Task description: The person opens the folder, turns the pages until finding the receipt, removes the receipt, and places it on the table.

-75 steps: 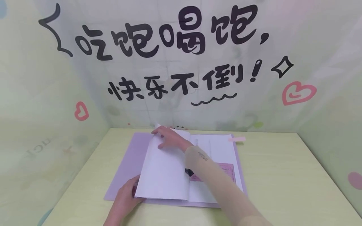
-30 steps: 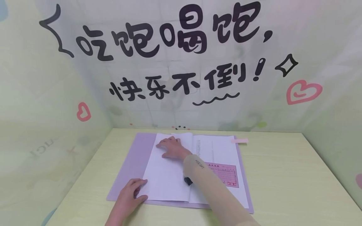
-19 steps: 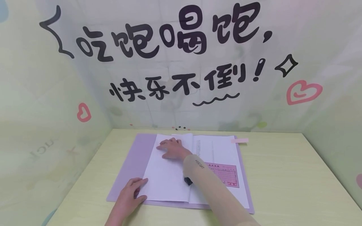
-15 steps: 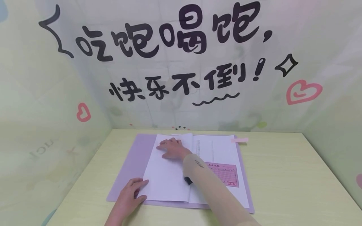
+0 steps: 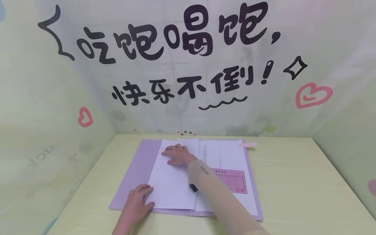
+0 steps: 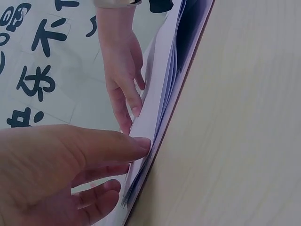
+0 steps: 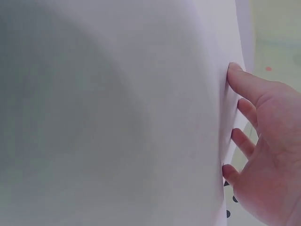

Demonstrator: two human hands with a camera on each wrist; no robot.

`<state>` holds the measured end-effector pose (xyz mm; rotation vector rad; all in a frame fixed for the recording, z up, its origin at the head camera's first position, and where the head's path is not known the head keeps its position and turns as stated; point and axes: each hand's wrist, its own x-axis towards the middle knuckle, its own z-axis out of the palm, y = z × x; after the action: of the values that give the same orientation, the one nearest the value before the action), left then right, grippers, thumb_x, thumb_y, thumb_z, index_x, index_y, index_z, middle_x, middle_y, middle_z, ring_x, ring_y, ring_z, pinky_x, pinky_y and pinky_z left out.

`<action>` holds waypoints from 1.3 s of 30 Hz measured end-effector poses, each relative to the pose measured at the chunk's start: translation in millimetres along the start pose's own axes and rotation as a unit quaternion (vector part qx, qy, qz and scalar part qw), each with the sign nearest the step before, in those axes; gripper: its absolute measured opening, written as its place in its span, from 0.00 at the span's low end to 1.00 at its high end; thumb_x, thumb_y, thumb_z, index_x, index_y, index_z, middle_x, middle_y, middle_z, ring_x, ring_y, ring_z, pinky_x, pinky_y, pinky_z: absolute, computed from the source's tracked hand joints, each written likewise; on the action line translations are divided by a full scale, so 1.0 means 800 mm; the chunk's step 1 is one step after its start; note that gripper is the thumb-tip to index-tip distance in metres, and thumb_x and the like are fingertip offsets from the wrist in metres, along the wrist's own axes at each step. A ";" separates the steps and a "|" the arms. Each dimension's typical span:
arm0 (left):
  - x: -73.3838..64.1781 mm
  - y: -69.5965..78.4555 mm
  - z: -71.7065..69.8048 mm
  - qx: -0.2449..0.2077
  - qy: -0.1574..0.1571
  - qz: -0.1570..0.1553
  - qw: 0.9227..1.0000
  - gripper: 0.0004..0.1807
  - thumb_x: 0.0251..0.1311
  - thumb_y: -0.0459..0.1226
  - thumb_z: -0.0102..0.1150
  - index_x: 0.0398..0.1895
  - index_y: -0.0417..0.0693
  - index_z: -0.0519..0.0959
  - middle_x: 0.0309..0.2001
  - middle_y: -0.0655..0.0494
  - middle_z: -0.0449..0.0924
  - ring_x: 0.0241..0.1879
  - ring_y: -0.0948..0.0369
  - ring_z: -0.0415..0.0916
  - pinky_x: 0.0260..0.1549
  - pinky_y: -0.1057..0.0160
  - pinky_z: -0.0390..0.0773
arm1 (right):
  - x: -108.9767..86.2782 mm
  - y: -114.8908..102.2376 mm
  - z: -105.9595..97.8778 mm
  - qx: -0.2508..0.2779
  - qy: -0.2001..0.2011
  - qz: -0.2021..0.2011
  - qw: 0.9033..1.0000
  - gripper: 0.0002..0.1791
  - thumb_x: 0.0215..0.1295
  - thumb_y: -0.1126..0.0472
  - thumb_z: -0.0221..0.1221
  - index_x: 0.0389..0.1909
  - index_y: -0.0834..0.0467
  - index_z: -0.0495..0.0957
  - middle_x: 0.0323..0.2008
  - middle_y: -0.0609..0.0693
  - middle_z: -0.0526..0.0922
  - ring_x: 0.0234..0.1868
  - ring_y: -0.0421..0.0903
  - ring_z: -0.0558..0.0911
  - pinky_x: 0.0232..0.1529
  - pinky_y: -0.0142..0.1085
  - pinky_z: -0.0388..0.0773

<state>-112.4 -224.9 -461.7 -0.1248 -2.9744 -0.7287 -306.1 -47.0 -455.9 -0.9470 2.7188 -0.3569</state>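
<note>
A purple folder (image 5: 133, 179) lies spread on the table with white sheets in it. Its left-hand white page (image 5: 171, 187) is turned over and covers part of the purple cover. My left hand (image 5: 135, 204) rests at that page's lower left corner, thumb and fingertips touching the paper. In the left wrist view its thumb (image 6: 127, 146) presses on the sheet's edge above several layered sheets. On the upper part of the same page lies my right hand (image 5: 178, 155), fingers spread; the right wrist view shows its fingertips (image 7: 235, 70) touching the paper.
A pink printed slip (image 5: 232, 182) sits on the right-hand page (image 5: 232, 155), partly hidden by the right sleeve (image 5: 217, 195). A pale pink tab (image 5: 249, 144) sticks out past the folder's upper right edge. Behind the wooden table (image 5: 296, 182) stands a printed wall (image 5: 164, 114).
The page, raised at its left edge 2.5 s ago, now lies flatter. My left hand has gone from under its edge onto its corner. Over the last second both hands have hardly moved.
</note>
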 end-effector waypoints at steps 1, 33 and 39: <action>0.000 0.001 0.000 0.000 -0.002 -0.003 1.000 0.27 0.44 0.33 0.74 0.52 0.36 0.82 0.57 0.40 0.78 0.55 0.38 0.73 0.58 0.40 0.73 | 0.000 0.000 0.000 -0.001 0.001 0.000 1.000 0.29 0.70 0.48 0.57 0.71 0.35 0.65 0.75 0.39 0.62 0.75 0.50 0.60 0.72 0.52 0.59; 0.000 0.009 -0.006 -0.004 -0.020 -0.033 0.999 0.27 0.45 0.33 0.74 0.52 0.37 0.81 0.58 0.38 0.77 0.55 0.37 0.74 0.58 0.39 0.73 | -0.140 0.039 -0.063 0.299 0.203 0.064 0.930 0.22 0.65 0.62 0.62 0.61 0.54 0.77 0.59 0.55 0.81 0.58 0.54 0.80 0.60 0.48 0.78; 0.001 0.009 -0.004 0.003 -0.028 -0.040 0.999 0.27 0.46 0.34 0.73 0.53 0.37 0.81 0.59 0.38 0.77 0.56 0.36 0.73 0.58 0.38 0.72 | -0.204 0.058 -0.059 0.279 0.247 0.143 0.917 0.22 0.66 0.61 0.62 0.61 0.53 0.76 0.58 0.55 0.80 0.57 0.53 0.80 0.58 0.48 0.78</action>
<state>-112.1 -219.9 -455.1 -0.0253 -3.0508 -0.7383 -222.8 98.2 -401.7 -0.3180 2.8341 -1.3759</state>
